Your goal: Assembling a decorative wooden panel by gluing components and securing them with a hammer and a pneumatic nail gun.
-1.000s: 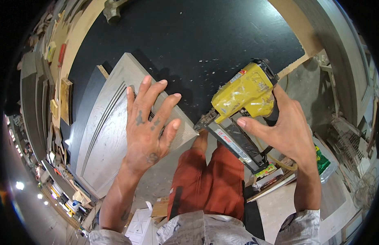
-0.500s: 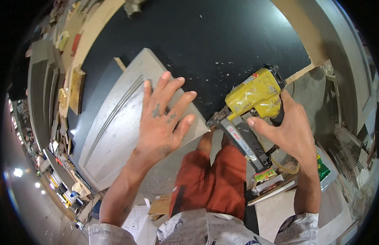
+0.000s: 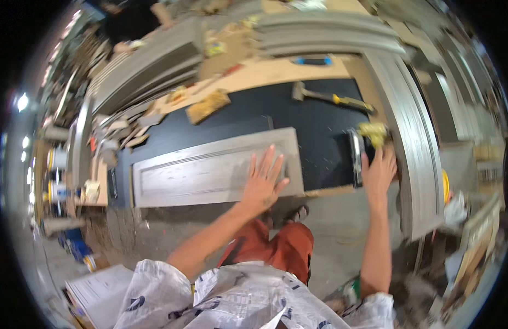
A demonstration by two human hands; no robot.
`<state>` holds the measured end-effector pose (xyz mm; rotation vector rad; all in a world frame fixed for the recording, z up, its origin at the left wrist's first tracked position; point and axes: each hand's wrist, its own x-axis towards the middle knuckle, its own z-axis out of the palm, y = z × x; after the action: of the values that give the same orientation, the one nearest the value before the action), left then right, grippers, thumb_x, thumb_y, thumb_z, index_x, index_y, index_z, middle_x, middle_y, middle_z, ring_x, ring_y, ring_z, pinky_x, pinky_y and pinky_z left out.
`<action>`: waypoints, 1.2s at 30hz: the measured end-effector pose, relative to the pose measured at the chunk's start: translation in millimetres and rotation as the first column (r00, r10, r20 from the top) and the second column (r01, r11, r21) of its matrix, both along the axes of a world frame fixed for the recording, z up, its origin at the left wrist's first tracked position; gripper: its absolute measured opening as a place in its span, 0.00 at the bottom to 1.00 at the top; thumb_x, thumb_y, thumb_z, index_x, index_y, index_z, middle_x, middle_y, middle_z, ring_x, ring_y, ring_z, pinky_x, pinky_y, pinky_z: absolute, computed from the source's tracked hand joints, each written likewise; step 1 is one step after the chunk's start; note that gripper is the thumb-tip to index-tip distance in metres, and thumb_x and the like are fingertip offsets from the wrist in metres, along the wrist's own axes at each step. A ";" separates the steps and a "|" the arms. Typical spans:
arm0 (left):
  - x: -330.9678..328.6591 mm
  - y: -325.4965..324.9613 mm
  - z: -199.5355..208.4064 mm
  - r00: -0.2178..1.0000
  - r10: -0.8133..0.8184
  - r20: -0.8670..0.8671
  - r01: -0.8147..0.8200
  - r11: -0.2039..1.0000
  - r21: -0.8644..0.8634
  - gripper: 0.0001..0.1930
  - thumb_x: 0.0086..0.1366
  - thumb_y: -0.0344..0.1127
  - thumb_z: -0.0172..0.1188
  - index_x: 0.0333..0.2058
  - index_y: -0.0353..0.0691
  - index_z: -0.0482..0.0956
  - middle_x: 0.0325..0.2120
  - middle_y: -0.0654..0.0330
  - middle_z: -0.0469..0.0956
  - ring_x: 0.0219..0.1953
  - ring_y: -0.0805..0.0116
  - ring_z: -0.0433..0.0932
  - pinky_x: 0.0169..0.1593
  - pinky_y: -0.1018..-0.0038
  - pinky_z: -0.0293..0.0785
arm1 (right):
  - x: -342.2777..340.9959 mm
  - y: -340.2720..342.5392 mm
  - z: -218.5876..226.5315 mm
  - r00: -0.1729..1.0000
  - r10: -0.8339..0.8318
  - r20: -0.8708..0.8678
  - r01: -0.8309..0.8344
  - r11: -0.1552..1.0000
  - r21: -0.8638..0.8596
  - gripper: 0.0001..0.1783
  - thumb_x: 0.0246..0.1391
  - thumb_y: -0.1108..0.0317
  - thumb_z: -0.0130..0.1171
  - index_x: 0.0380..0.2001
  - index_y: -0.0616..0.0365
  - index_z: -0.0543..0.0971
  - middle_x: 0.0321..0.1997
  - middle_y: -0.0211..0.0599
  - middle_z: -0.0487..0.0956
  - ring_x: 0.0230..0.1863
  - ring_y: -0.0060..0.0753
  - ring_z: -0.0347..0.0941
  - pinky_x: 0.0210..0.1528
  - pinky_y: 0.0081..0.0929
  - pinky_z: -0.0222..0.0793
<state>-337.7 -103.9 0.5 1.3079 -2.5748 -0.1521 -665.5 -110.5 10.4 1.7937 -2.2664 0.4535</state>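
Note:
My left hand (image 3: 260,186) lies flat, fingers spread, on the right end of a pale grey panelled cabinet door (image 3: 210,164). The door rests on the dark worktop (image 3: 325,126), its long edge toward me. Over at the worktop's right side, my right hand (image 3: 380,170) is at the handle of a yellow nail gun (image 3: 373,131), its fingers closed about it. The gun's dark magazine points toward me. Motion blurs the grip, and the hand hides most of the handle.
A hammer (image 3: 336,99) lies at the back of the worktop, with a blue-and-black tool (image 3: 313,61) beyond it. A wood block (image 3: 208,106) and scrap pieces (image 3: 136,129) sit at the left. A long grey frame board (image 3: 410,137) runs along the right side.
My view has swung to take in more of the bench. The nail gun has moved from beside the door's corner to the worktop's right side. My left hand stays on the door.

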 end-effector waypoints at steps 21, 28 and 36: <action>440.9 84.6 -36.5 0.189 0.889 -0.417 -0.951 0.272 0.148 0.32 0.55 0.33 0.63 0.57 0.28 0.64 0.48 0.41 0.72 0.54 0.40 0.68 0.58 0.55 0.64 | 175.9 20.1 -38.0 0.900 -0.140 0.412 -0.032 0.923 0.384 0.28 0.43 0.56 0.71 0.38 0.72 0.79 0.36 0.53 0.78 0.40 0.51 0.74 0.45 0.42 0.69; 456.5 68.8 -37.9 0.273 0.914 -0.301 -0.925 0.335 0.177 0.36 0.52 0.30 0.64 0.59 0.26 0.62 0.45 0.40 0.72 0.47 0.39 0.69 0.52 0.54 0.67 | 175.5 12.7 -55.7 0.908 -0.141 0.394 0.018 0.954 0.299 0.28 0.38 0.55 0.73 0.32 0.71 0.79 0.25 0.49 0.78 0.28 0.47 0.74 0.37 0.41 0.71; 451.9 48.1 -16.5 0.228 0.937 -0.266 -0.904 0.305 0.299 0.32 0.52 0.27 0.65 0.56 0.25 0.66 0.47 0.38 0.73 0.53 0.39 0.69 0.58 0.56 0.64 | 155.1 14.1 -67.7 0.887 -0.197 0.417 0.101 0.965 0.242 0.25 0.37 0.55 0.75 0.27 0.69 0.80 0.22 0.46 0.79 0.25 0.41 0.75 0.31 0.37 0.70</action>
<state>114.2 -55.9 -16.1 2.3116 -1.0701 -0.2494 -510.4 -96.4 -57.3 1.7269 -2.8377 0.6647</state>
